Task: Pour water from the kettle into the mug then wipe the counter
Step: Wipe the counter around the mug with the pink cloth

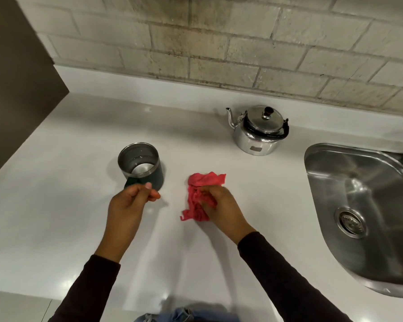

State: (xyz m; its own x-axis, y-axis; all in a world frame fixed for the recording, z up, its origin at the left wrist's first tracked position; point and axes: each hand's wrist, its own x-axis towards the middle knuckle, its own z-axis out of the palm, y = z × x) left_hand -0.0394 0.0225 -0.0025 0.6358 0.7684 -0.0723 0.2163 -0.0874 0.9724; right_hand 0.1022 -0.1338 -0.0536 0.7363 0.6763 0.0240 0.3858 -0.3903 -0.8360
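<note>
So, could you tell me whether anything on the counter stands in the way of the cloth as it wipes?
Mostly clear. The right hand presses the red cloth on open counter. The mug, gripped by the left hand, sits to its left; the kettle stands farther back, the sink to the right.

bare counter (pixel 56 217) left, sink (pixel 323 159) right — kettle (pixel 260 131) behind
</note>
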